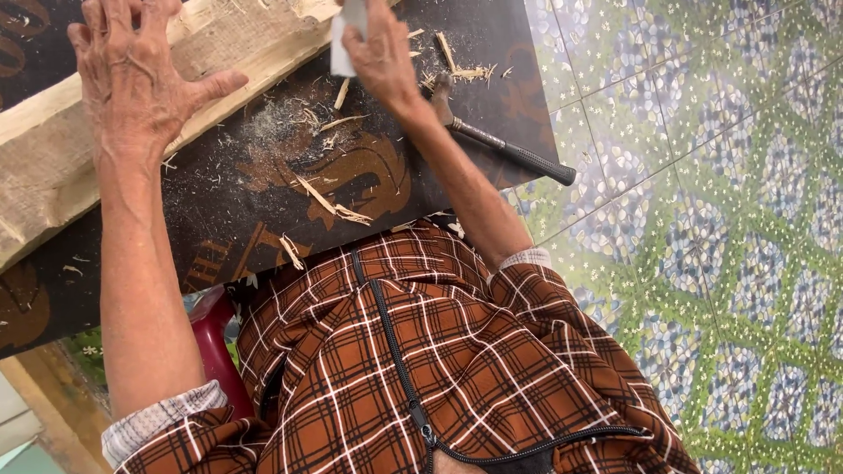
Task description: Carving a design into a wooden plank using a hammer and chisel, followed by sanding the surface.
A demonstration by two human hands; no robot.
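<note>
My left hand (132,75) lies flat with fingers spread on a rough pale wooden plank (53,167), which rests on a dark board (255,202). My right hand (379,53) is closed around a small white object (344,39) at the plank's near end; what the object is cannot be told. A hammer (500,147) with a black grip lies on the dark board just right of my right wrist. Wood chips and sawdust (329,206) are scattered over the board.
The dark board's edge sits just above my lap in a brown plaid garment (421,351). A dark red stool (211,338) shows under the board. Patterned green and blue floor tiles (720,219) fill the right side.
</note>
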